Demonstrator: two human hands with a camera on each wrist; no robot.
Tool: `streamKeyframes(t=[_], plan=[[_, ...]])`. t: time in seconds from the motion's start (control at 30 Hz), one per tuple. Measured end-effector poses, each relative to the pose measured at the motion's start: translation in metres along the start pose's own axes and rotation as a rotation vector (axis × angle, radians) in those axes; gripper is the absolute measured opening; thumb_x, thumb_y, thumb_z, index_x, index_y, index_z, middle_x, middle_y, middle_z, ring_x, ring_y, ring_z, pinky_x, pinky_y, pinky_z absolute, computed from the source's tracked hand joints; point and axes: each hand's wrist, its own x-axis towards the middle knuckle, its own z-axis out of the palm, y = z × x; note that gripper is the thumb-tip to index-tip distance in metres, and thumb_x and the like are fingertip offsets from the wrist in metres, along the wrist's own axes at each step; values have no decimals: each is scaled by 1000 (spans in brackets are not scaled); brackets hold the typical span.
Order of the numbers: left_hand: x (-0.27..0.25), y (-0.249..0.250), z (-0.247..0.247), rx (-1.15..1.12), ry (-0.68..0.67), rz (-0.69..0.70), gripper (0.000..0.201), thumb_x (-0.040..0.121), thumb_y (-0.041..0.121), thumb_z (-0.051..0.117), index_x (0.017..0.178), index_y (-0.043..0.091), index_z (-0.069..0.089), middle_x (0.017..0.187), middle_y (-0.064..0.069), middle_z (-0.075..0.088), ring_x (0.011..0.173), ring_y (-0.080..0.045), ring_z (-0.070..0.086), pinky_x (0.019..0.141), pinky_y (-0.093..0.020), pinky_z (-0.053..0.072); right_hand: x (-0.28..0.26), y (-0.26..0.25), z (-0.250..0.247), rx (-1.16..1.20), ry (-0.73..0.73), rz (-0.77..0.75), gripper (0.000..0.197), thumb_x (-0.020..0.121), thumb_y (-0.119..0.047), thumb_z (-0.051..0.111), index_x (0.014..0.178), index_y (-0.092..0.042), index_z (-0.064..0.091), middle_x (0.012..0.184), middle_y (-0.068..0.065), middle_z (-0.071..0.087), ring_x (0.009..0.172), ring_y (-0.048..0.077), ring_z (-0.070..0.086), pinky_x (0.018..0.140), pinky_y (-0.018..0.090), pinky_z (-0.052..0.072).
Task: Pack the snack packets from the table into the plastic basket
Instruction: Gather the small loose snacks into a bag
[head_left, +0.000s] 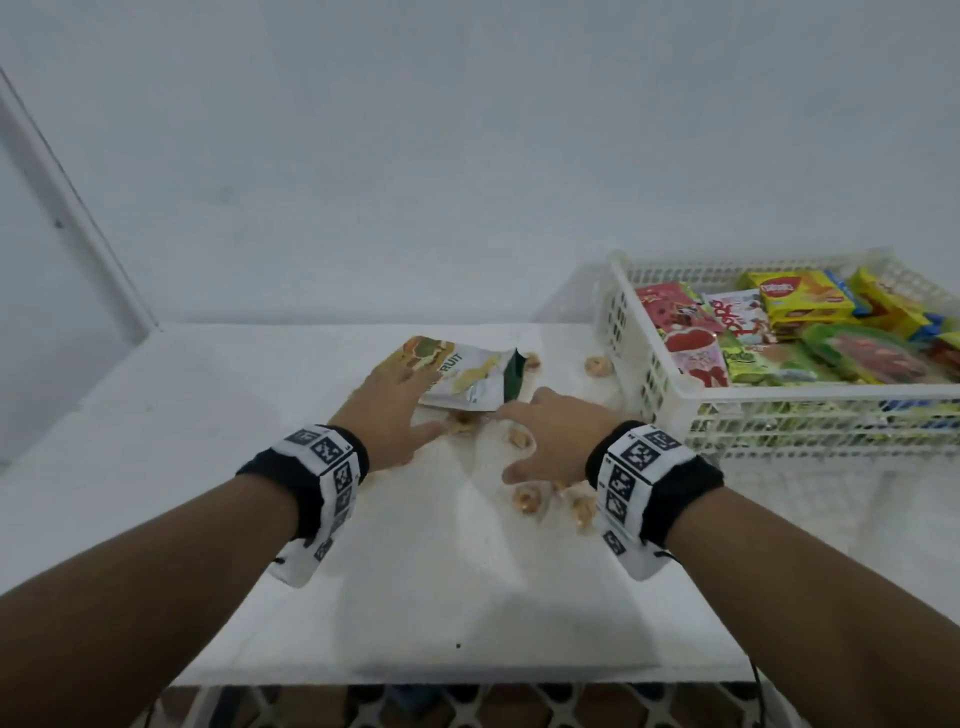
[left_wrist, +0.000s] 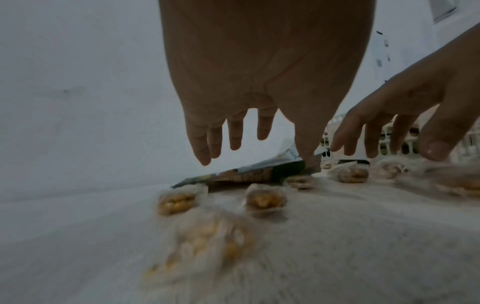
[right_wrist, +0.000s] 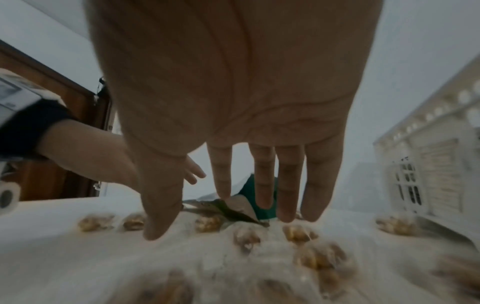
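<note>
While your left hand (head_left: 390, 410) reaches over the pouch (head_left: 457, 378) with its grip wide and fingers straight, your right hand (head_left: 553, 436) hovers just beside the pouch's green end, its grip wide too, holding nothing. That pouch lies flat on the white surface (head_left: 218, 467), left of the basket (head_left: 639, 374). Small wrapped candies (head_left: 527, 500) lie scattered around both hands. Inside the basket sit many colourful packets (head_left: 802, 301).
</note>
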Motion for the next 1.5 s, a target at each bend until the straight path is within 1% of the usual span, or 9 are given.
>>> streamKeyframes(t=[0.3, 0.57, 0.8, 1.0, 1.17, 1.23, 1.3, 1.43, 1.5], plan=[[20, -21, 16, 73, -104, 59, 55, 105, 30, 47, 157, 23, 29, 161, -3, 34, 143, -28, 39, 114, -43, 37, 21, -15, -1, -59, -155, 28, 81, 89, -52, 72, 157, -31, 34, 152, 4, 46, 137, 26, 46, 106, 35, 40], [44, -23, 6, 232, -93, 40, 53, 102, 31, 52, 152, 22, 35, 151, -8, 41, 135, -32, 42, 108, -48, 43, 22, -12, 0, -60, -182, 7, 81, 89, -52, 71, 158, -32, 34, 159, -2, 40, 143, 22, 39, 113, 33, 35], [54, -15, 7, 334, -42, 38, 16, 101, 16, 48, 114, 24, 55, 108, -2, 60, 94, -24, 59, 75, -34, 43, 25, -12, 0, -45, -191, 7, 83, 87, -51, 75, 157, -31, 35, 159, -2, 41, 142, 21, 42, 112, 33, 37], [45, -7, -20, 209, 221, 120, 11, 104, 13, 37, 96, 19, 42, 87, -5, 54, 68, -27, 53, 63, -42, 48, 24, -6, 7, 56, -123, 31, 79, 85, -53, 74, 154, -33, 41, 153, -5, 47, 139, 20, 45, 112, 35, 39], [29, -4, -60, -135, 461, 69, 15, 107, 26, 38, 99, 16, 46, 86, -6, 63, 70, -30, 60, 62, -44, 53, 20, -5, 0, 177, 163, 51, 58, 96, -59, 57, 147, -32, 47, 145, 3, 52, 131, 25, 51, 104, 41, 45], [25, -6, -67, -390, 487, 14, 16, 106, 31, 44, 95, 20, 49, 93, -6, 67, 79, -26, 65, 68, -44, 57, 18, -6, -5, 197, 370, 30, 43, 99, -51, 56, 135, -29, 54, 129, -1, 57, 115, 20, 59, 81, 35, 48], [20, -5, -69, -659, 461, -56, 15, 103, 32, 51, 90, 24, 50, 99, -5, 71, 87, -24, 70, 76, -45, 61, 15, -10, -9, 201, 564, 7, 25, 100, -42, 55, 120, -26, 57, 115, -6, 56, 101, 15, 59, 60, 22, 33], [10, 4, -68, -993, 384, -139, 13, 105, 21, 52, 97, 11, 48, 104, -9, 74, 82, -24, 76, 73, -38, 63, 10, -15, -9, 176, 789, -94, 28, 94, -29, 62, 120, -22, 55, 114, -3, 50, 101, 15, 51, 60, 10, 22], [3, 9, -68, -1100, 347, -153, 9, 106, 17, 52, 101, 11, 48, 104, -11, 75, 80, -26, 76, 70, -35, 62, 6, -17, -7, 90, 832, -215, 39, 89, -28, 65, 126, -19, 57, 117, 2, 50, 103, 18, 50, 67, 11, 34]])
